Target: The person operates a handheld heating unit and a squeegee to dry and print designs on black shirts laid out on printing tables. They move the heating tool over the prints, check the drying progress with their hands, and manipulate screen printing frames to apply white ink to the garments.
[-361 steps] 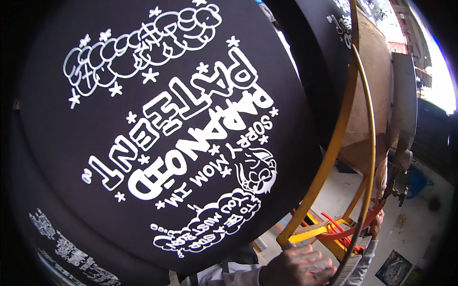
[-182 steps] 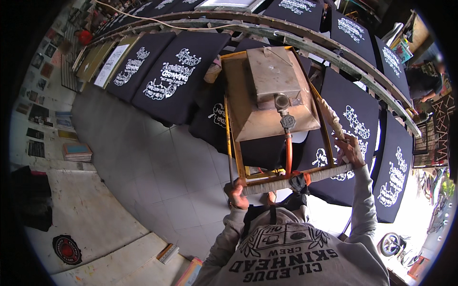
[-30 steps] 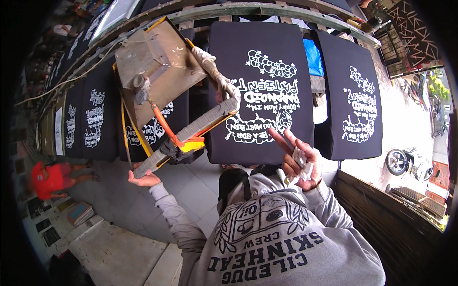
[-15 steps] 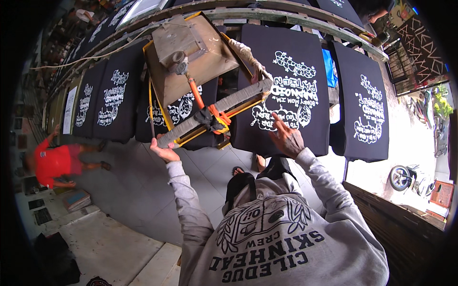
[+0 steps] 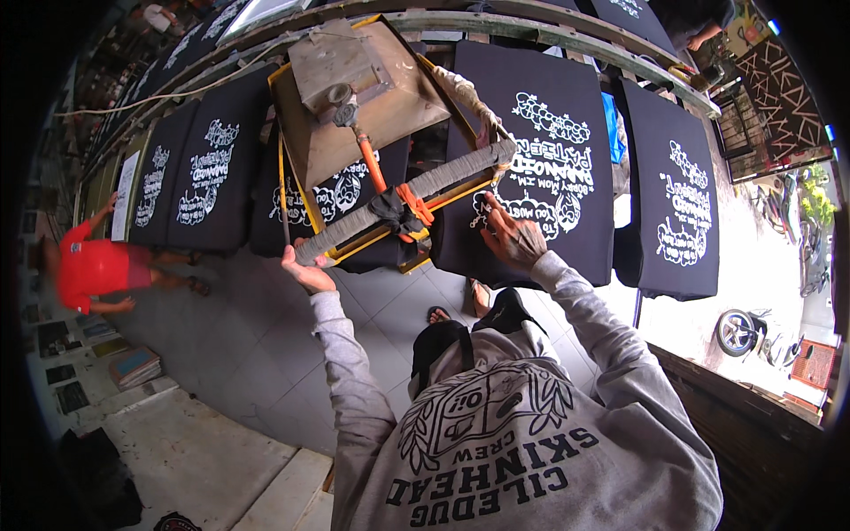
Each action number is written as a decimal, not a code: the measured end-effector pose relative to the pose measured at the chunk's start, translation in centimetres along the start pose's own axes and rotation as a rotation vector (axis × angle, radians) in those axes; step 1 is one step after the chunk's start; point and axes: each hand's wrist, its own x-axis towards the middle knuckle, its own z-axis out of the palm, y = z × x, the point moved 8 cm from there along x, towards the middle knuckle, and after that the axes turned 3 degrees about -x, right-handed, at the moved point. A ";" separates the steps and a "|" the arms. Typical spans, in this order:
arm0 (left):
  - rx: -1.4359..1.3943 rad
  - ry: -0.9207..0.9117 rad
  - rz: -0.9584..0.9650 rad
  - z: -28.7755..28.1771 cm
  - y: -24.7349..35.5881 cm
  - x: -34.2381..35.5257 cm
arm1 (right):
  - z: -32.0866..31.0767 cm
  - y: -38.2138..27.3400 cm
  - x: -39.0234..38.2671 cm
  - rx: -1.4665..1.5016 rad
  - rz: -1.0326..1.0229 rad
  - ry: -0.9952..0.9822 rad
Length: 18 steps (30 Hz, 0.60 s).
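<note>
My left hand holds the near left end of a grey-wrapped bar. This bar runs along the front of a yellow-framed heater with a wide metal hood, probably a flash dryer. An orange hose runs from the hood to a black and orange wrapping on the bar. My right hand is open, fingers apart, its fingertips at the white print of a black shirt laid flat to the right of the heater. Another printed black shirt lies partly hidden under the heater.
More black printed shirts lie to the left and right. A wooden rail runs behind them. On the left, a person in a red shirt reaches toward the row. A blue plastic piece shows between two shirts.
My right hand has moved left and down onto the shirt's print. The heater sits slightly further right in view, my left hand still at its bar. The person in red has raised an arm.
</note>
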 end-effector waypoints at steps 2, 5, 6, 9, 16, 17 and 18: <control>-0.006 0.027 0.004 -0.1 -0.1 0.0 | 0.2 0.4 -0.3 0.012 0.014 -0.039; -0.015 0.037 0.005 0.1 -0.2 -0.2 | -0.8 0.2 -0.6 -0.028 -0.012 0.033; -0.027 0.042 -0.005 0.0 -0.4 0.0 | -1.0 0.3 -0.6 -0.023 -0.022 0.032; -0.051 0.082 -0.025 -1.1 -1.2 0.5 | -1.8 0.7 -1.6 0.034 -0.064 0.041; -0.042 0.110 0.033 -1.9 -0.8 0.9 | -4.5 8.9 -3.3 -0.018 0.217 0.159; -0.010 0.186 0.055 -2.3 -0.8 0.6 | -4.5 9.7 -2.9 -0.038 0.198 0.189; -0.001 0.227 0.068 -1.8 -0.5 0.2 | -4.2 10.4 -2.2 -0.026 0.190 0.202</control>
